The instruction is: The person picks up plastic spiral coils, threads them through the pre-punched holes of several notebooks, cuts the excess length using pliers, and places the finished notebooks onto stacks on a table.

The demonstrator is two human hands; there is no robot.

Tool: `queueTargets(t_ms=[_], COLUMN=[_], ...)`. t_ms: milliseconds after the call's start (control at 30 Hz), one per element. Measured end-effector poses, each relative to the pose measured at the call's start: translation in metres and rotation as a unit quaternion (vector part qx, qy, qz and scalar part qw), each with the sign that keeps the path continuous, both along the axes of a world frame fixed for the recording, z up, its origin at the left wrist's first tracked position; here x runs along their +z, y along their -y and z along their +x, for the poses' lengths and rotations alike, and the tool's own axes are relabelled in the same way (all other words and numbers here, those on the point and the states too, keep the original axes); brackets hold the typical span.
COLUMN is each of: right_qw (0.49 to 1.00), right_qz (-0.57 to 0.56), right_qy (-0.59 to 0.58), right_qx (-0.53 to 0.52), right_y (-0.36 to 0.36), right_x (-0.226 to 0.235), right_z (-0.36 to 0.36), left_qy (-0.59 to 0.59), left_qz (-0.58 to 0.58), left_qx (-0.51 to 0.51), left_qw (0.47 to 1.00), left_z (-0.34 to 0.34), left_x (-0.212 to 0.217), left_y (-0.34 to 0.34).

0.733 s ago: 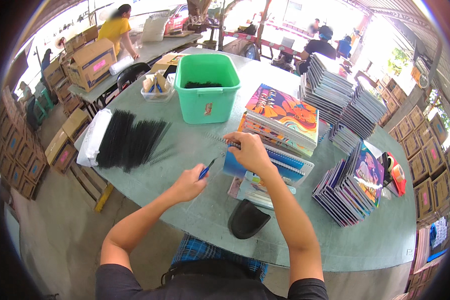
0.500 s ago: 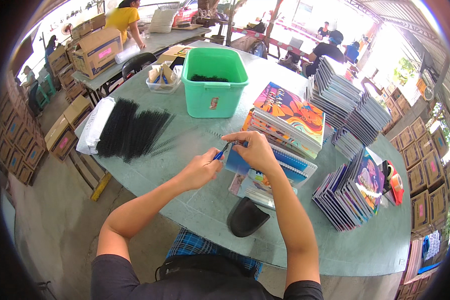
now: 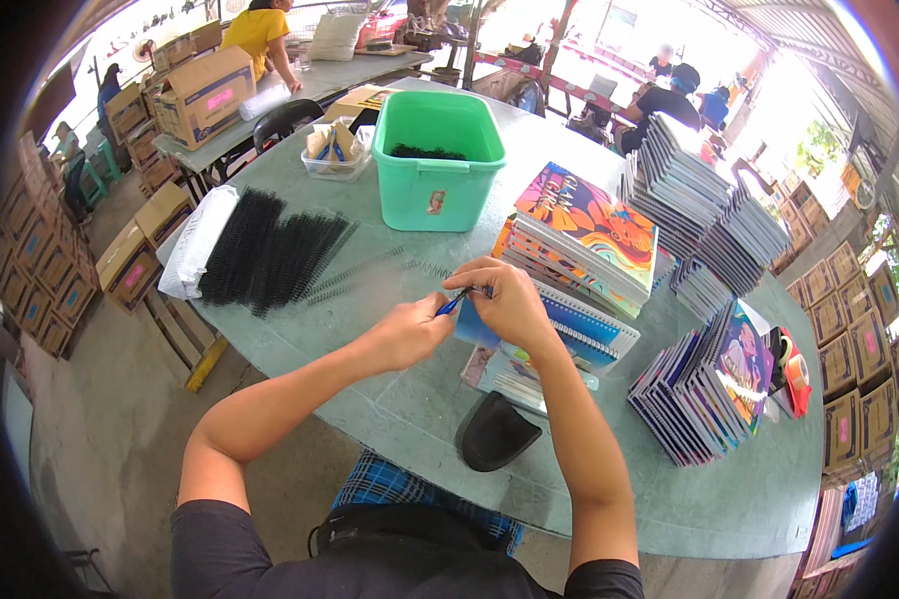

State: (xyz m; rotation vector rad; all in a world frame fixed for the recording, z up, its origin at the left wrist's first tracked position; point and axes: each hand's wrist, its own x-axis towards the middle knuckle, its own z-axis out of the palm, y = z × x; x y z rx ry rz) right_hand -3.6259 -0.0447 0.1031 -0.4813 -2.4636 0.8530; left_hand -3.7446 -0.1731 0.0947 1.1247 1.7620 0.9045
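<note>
Both hands meet over the blue notebook (image 3: 579, 324) at the table (image 3: 390, 399) centre, w/ its spiral edge toward the person: left hand (image 3: 407, 334) is pinched shut on a small blue-handled tool (image 3: 452, 302), right hand (image 3: 509, 302) is curled closed, fingertips pressing on the notebook's coil end. Notebook looks light and a bit floppy, cover prob. slick, so best held flat near the binding. Thin coil wire likely bends easily; grip it close to the tip, not mid-span.
</note>
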Motion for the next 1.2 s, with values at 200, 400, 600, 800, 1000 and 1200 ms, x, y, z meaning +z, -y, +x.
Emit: queueTargets(t_ms=[200,400,600,800,1000,1200], right_qw=[0.999,0.999,0.999,0.994,0.990,0.989], right_qz=[0.028,0.039,0.036,0.036,0.063,0.093], right_qy=[-0.017,-0.013,-0.013,0.018,-0.006,-0.042], right_qx=[-0.020,-0.007,-0.017,-0.099,-0.122,-0.103], right_y=[0.009,0.006,0.009,0.009,0.012,0.013], right_x=[0.000,-0.003,-0.001,0.003,-0.001,-0.014], right_z=[0.000,0.002,0.002,0.004,0.003,-0.001], left_qy=[-0.248,-0.221,-0.285,0.206,0.540,-0.272], left_qz=[0.134,0.177,0.138,-0.026,-0.097,0.047], left_qx=[-0.005,-0.003,-0.015,-0.024,-0.078,-0.042], left_qw=[0.960,0.959,0.949,0.978,0.833,0.960], left_z=[-0.006,-0.003,-0.008,-0.004,-0.016,0.000], left_x=[-0.026,-0.025,-0.022,-0.014,0.001,-0.003], left_y=[-0.007,-0.003,-0.004,0.003,-0.002,0.002])
